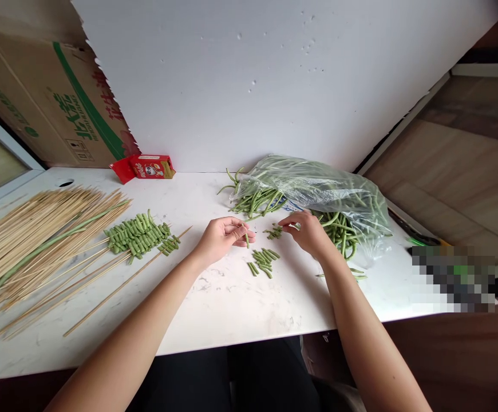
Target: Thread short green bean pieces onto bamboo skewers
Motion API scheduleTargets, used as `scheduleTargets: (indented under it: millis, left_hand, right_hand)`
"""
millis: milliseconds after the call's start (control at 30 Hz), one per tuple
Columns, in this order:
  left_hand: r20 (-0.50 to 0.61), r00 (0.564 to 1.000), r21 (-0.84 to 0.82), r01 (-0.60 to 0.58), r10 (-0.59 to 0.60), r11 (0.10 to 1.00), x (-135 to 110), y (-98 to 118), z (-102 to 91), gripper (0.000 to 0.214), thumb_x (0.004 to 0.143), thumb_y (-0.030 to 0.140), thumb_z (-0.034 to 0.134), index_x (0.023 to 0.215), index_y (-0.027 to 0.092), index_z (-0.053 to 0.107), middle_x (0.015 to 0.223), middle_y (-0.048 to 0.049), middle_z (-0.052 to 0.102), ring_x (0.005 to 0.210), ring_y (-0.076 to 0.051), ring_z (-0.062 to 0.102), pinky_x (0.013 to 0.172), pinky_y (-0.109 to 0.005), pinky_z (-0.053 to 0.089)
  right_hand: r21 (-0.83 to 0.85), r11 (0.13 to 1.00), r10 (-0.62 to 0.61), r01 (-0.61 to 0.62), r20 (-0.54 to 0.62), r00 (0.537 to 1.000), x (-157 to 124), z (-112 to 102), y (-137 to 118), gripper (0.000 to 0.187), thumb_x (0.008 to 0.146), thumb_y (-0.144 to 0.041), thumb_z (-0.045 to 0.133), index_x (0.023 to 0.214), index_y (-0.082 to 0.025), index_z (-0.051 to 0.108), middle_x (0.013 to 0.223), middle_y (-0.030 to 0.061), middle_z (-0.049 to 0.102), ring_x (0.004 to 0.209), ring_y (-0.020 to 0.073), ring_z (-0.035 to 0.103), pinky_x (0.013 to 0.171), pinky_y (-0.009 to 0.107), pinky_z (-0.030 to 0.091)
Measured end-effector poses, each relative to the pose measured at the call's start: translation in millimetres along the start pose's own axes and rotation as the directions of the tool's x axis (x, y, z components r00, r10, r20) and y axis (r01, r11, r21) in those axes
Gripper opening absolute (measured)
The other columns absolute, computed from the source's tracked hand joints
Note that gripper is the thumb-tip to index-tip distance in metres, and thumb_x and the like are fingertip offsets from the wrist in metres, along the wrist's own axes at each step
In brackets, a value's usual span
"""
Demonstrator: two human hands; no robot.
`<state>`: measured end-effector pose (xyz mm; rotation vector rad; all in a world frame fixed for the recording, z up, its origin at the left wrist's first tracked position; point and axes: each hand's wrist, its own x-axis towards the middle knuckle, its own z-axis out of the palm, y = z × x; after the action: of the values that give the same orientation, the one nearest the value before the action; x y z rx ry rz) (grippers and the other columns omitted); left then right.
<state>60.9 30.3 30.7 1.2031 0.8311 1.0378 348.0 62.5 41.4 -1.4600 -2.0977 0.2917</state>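
Observation:
Between the thumb and fingers of my left hand (227,234) is a short green bean piece (247,239), pointing down. My right hand (303,229) is closed in a pinch over a small heap of bean ends (274,231); what its fingertips hold, if anything, is too small to make out. Just below the hands lies a group of cut bean pieces (265,260) on the white table. To the left, bean pieces threaded on skewers (137,234) lie side by side, and one skewer (115,292) nearer me carries a few pieces.
Many bare bamboo skewers (47,223) spread over the left side, with a long bean (47,246) across them. A clear plastic bag (317,183) of long beans lies at the back right. A red box (154,167) stands by the back wall; a cardboard carton (38,97) is behind.

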Motion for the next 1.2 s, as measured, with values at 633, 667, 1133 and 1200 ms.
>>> scheduleTargets:
  millis: [633, 667, 1133, 1200]
  left_hand:
    - [-0.073, 0.979, 0.189, -0.173, 0.189, 0.967, 3.3, -11.4, 0.7, 0.037, 0.085, 0.048, 0.086, 0.105, 0.017, 0.081, 0.1, -0.0102, 0.082, 0.093, -0.023, 0.077, 0.089, -0.036, 0.059]
    - [-0.064, 0.977, 0.245, -0.182, 0.204, 0.952, 2.2, -10.7, 1.6, 0.034, 0.087, 0.046, 0.085, 0.106, 0.017, 0.081, 0.101, -0.01, 0.082, 0.094, -0.023, 0.076, 0.089, -0.036, 0.059]
    - [0.076, 0.909, 0.585, -0.373, 0.409, 0.72, -4.2, -7.2, 7.0, 0.007, 0.094, 0.026, 0.077, 0.092, 0.02, 0.08, 0.093, -0.0059, 0.079, 0.086, -0.02, 0.07, 0.077, -0.032, 0.052]
    - [0.105, 0.897, 0.593, -0.404, 0.43, 0.697, -5.6, -7.4, 8.4, 0.007, 0.094, 0.019, 0.074, 0.09, 0.021, 0.08, 0.091, -0.0059, 0.079, 0.085, -0.02, 0.07, 0.078, -0.033, 0.052]
  right_hand:
    - [0.597, 0.795, -0.115, 0.111, -0.031, 0.993, -13.8, 27.0, -56.6, 0.021, 0.093, -0.043, 0.083, 0.101, -0.024, 0.083, 0.099, 0.0081, 0.079, 0.084, 0.0208, 0.071, 0.063, 0.031, 0.054]
    - [0.589, 0.797, -0.126, 0.132, -0.052, 0.991, -13.4, 26.2, -55.4, 0.019, 0.094, -0.042, 0.082, 0.101, -0.025, 0.083, 0.098, 0.008, 0.079, 0.085, 0.0211, 0.071, 0.064, 0.031, 0.053]
    - [0.533, 0.824, -0.218, 0.194, -0.019, 0.976, -12.3, 28.3, -60.3, 0.023, 0.098, -0.045, 0.076, 0.089, -0.024, 0.079, 0.085, 0.0071, 0.075, 0.084, 0.0233, 0.064, 0.07, 0.035, 0.05]
    - [0.521, 0.835, -0.219, 0.177, 0.02, 0.975, -12.7, 26.6, -61.3, 0.023, 0.098, -0.043, 0.075, 0.086, -0.024, 0.079, 0.083, 0.0067, 0.074, 0.083, 0.0238, 0.064, 0.075, 0.037, 0.051]
